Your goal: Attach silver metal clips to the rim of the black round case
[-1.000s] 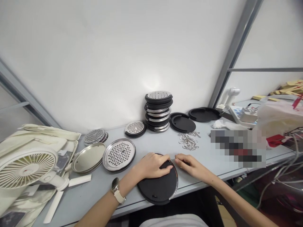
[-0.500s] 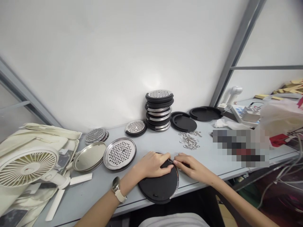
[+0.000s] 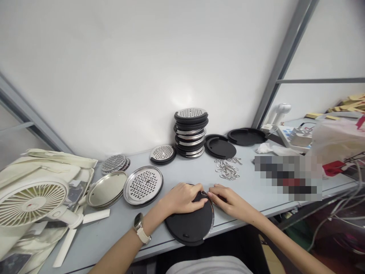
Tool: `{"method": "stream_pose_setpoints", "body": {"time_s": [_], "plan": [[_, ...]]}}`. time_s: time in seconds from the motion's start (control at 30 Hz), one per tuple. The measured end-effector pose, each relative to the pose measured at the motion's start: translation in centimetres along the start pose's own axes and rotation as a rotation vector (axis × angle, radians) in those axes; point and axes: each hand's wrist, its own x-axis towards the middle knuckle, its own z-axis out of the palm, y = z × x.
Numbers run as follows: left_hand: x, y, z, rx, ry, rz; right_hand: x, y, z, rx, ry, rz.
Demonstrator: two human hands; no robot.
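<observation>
At the near edge of a pale grey worktop [image 3: 111, 232], two bare hands meet over a round black disc [image 3: 189, 224] with a shiny metal rim along its right side. The left hand [image 3: 185, 198], below a wrist with a pale-strapped watch [image 3: 139, 228], lies across the top of the disc, its grip pinching a small metal clip [image 3: 203, 193] between thumb and forefinger at the upper right edge. The right hand [image 3: 228, 199] is just beside it, thumb and forefinger pressed together at the clip's other end. Left of the disc sit a perforated metal plate [image 3: 143, 185], a stack of plain metal discs [image 3: 107, 189] and a white fan [image 3: 31, 203]. Beyond the hands, a small heap of wire clips [image 3: 227, 170] lies in front of black trays [image 3: 221, 147]. Near the wall rises a tall stack of black and silver discs [image 3: 190, 133], its top one perforated, with a smaller perforated disc [image 3: 162, 154] to its left.
</observation>
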Motion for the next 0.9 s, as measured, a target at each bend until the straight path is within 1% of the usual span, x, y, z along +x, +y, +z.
{"method": "stream_pose_setpoints", "body": {"time_s": [0.23,0.47,0.57,0.73,0.9], "plan": [[-0.02,0.04,0.09,0.044,0.015,0.007,0.03,0.0,-0.14,0.024,-0.018,0.019],[-0.06,0.15,0.25,0.062,0.054,-0.04,-0.02,0.19,-0.12,0.035,-0.017,0.023],[0.01,0.07,0.1,-0.036,0.028,-0.04,-0.03,0.26,-0.1,0.044,-0.024,0.022],[0.16,-0.44,0.06,-0.325,0.019,-0.1,0.02,0.31,-0.07,0.027,-0.039,0.028],[0.19,-0.48,0.12,-0.414,0.019,-0.125,0.04,0.27,-0.01,0.003,-0.043,0.019]]}}
